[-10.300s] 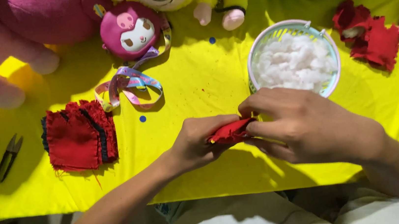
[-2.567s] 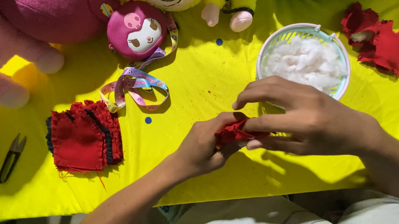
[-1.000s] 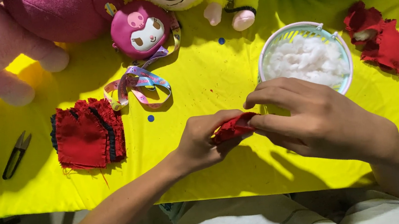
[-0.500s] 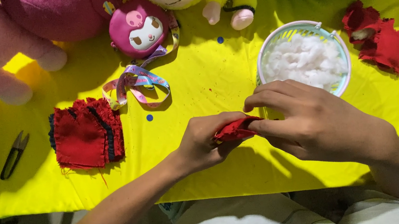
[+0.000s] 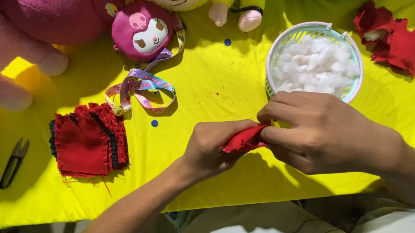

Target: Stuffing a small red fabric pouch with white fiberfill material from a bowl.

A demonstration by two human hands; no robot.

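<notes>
Nearest the body, the left hand (image 5: pixel 216 149) and right hand (image 5: pixel 317 133) met over the front of the desk (image 5: pixel 214 85), each grip closed tight on a small red fabric piece (image 5: pixel 243 139) pinched between them. Left of the hands lay a stack of red fabric pieces (image 5: pixel 87 144) and black thread snips (image 5: pixel 12 163). Just beyond the right hand stood a basket of white stuffing (image 5: pixel 315 61), and a coloured ribbon (image 5: pixel 142 85) lay further left. Farthest, plush toys (image 5: pixel 144 28) lined the back edge.
</notes>
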